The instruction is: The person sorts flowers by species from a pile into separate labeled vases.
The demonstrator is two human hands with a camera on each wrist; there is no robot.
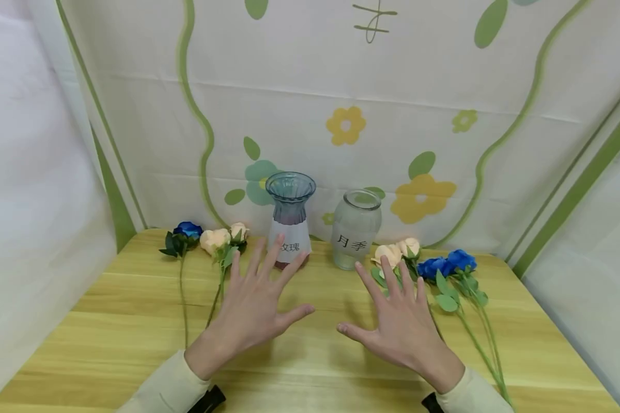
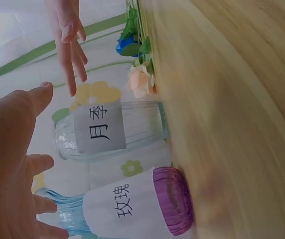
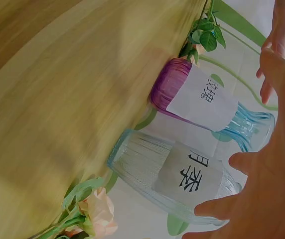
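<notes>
Both hands hover over the table with fingers spread, holding nothing. My left hand (image 1: pixel 253 304) overlaps the lower front of a flared blue-and-purple glass vase (image 1: pixel 290 195) with a white paper label in the head view. To its right stands a clear glass jar-shaped vase (image 1: pixel 357 221), also labelled. My right hand (image 1: pixel 403 321) is in front of the peach flowers (image 1: pixel 387 254) on the right, hiding part of their stems. Blue flowers (image 1: pixel 446 264) lie just beyond its fingers. Left of the left hand are peach flowers (image 1: pixel 214 240) and a single blue flower (image 1: pixel 188 230).
The wooden table (image 1: pixel 310 367) reaches back to a white patterned cloth (image 1: pixel 289 103) right behind the vases. White cloth walls (image 1: pixel 36 189) stand on both sides. Long green stems (image 1: pixel 483 344) run toward the front edge on the right.
</notes>
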